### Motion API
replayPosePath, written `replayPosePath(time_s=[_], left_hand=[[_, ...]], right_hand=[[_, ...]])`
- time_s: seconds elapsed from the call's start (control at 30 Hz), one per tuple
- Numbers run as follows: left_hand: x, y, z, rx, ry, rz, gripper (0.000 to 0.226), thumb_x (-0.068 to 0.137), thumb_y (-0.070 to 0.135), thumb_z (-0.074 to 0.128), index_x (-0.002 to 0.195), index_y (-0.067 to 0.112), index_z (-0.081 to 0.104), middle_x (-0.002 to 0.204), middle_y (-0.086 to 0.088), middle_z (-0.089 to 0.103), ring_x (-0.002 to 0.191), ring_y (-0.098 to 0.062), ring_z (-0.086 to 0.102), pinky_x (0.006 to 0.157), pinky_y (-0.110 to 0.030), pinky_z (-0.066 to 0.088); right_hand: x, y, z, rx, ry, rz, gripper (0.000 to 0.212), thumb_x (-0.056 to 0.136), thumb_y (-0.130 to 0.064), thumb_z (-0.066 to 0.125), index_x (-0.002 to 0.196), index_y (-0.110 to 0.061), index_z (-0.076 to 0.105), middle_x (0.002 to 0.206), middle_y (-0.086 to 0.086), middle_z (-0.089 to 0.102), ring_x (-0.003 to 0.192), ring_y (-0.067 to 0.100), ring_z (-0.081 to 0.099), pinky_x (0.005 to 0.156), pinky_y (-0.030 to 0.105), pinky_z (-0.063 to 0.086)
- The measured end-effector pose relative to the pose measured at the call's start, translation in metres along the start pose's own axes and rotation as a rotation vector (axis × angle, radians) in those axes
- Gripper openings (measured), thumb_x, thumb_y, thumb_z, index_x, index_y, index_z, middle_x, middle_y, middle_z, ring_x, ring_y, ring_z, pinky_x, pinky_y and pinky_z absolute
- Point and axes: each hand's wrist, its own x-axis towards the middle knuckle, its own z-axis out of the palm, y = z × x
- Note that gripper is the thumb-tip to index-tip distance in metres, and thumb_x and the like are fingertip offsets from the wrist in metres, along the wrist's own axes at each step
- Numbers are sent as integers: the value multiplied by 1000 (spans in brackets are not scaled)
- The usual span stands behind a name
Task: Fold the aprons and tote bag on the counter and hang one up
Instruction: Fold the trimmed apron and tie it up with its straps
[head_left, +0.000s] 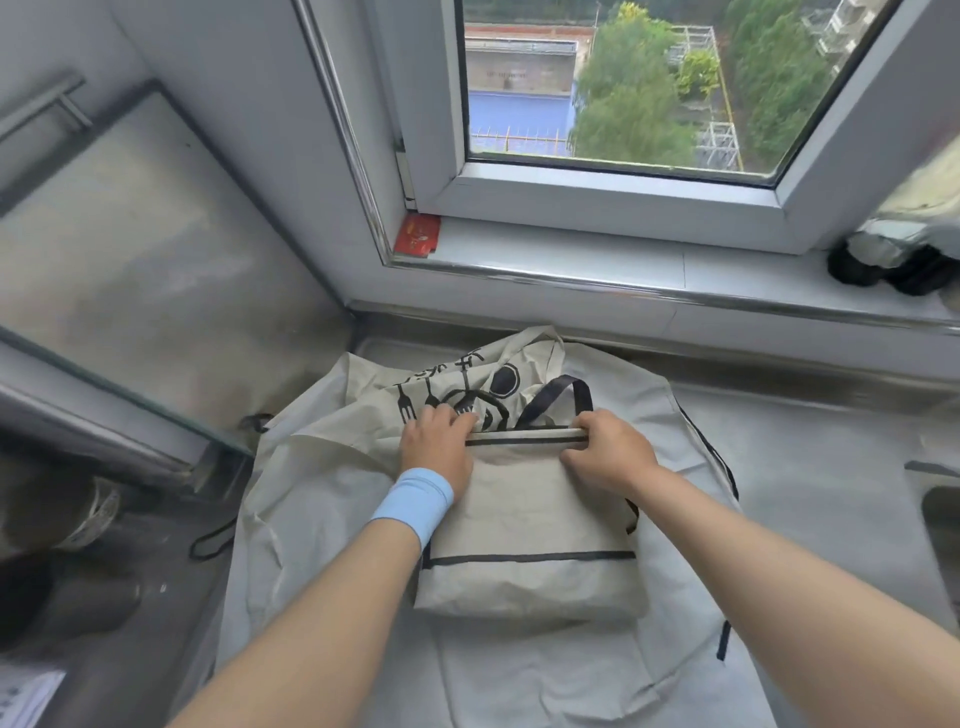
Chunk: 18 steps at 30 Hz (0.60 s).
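A steel bench (810, 447) runs below the sill (571, 260). A pale apron (322, 519) with dark trim lies spread flat on it. A sink (943, 525) sits at its right edge.

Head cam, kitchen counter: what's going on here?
A person is folding fabric on the steel counter below the window. Both grips hold the dark-trimmed top edge of a beige tote bag. The left grip, with a blue wristband, is at the edge's left end, and the right grip is at its right end. The bag lies flat on a pale apron spread over the counter. A printed apron sits crumpled behind it, not yet folded.
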Motion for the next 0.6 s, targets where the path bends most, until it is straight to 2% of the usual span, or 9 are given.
replayPosePath(time_s=[0.1, 0.17, 0.23, 0.3, 0.37, 0.43, 0.47, 0.53, 0.6], left_hand=[[1, 4, 4, -31, -51, 56, 65, 82, 14, 59, 139, 35, 36, 129, 2, 46, 116, -24, 44, 99, -35, 36], [-1, 4, 1, -45, -32, 48, 66, 80, 10, 58, 138, 33, 37, 129, 2, 44, 117, -23, 43, 99, -33, 35], [-7, 5, -1, -76, 17, 65, 60, 78, 10, 58, 132, 32, 43, 127, 4, 43, 116, -21, 42, 97, -31, 34], [-12, 7, -4, -103, 8, 121, 51, 81, 19, 60, 129, 31, 45, 126, 5, 43, 118, -20, 41, 98, -31, 34], [-9, 8, -10, -118, 38, 162, 45, 86, 23, 57, 129, 30, 47, 124, 5, 47, 119, -20, 42, 98, -32, 33], [3, 9, -18, -88, 128, 180, 47, 90, 19, 51, 135, 32, 44, 119, 2, 53, 115, -23, 48, 93, -34, 38], [10, 11, -22, -64, 128, 189, 50, 93, 20, 48, 140, 33, 39, 118, 1, 56, 113, -25, 51, 91, -36, 41], [24, 14, -33, -1, -13, 211, 55, 97, 23, 43, 146, 40, 28, 119, 0, 59, 109, -28, 57, 85, -37, 46], [37, 19, -45, 109, -170, 203, 53, 97, 19, 39, 145, 41, 31, 119, -1, 61, 106, -29, 60, 79, -34, 45]], right_hand=[[3, -3, 4, -50, -36, -10, 27, 78, -40, 59, 103, -31, 58, 105, -5, 53, 99, 21, 57, 80, 34, 47], [1, -7, 7, -196, 41, -64, 36, 78, -37, 57, 112, -26, 57, 107, -1, 55, 103, 25, 55, 85, 37, 45], [-3, -14, 9, -287, 198, -180, 38, 74, -28, 55, 111, -23, 57, 103, 2, 54, 99, 28, 52, 80, 39, 42], [-4, -26, 9, -276, 351, -288, 41, 68, -15, 57, 109, -21, 61, 97, 4, 53, 89, 30, 52, 70, 38, 40], [3, -39, 7, -370, 437, -374, 45, 65, -4, 64, 106, -21, 64, 91, 5, 54, 78, 30, 53, 59, 35, 36], [11, -54, 0, -546, 402, -396, 40, 63, -5, 72, 99, -21, 66, 81, 4, 60, 67, 28, 59, 49, 30, 31], [13, -61, -6, -622, 297, -380, 34, 68, -8, 71, 99, -21, 65, 80, 2, 64, 69, 26, 64, 49, 28, 31], [24, -63, -10, -677, 148, -327, 22, 83, -11, 60, 100, -24, 63, 89, -2, 69, 83, 23, 68, 55, 26, 34], [33, -64, -16, -634, 173, -264, 10, 82, -16, 65, 88, -24, 67, 82, -2, 70, 79, 22, 69, 56, 23, 40]])
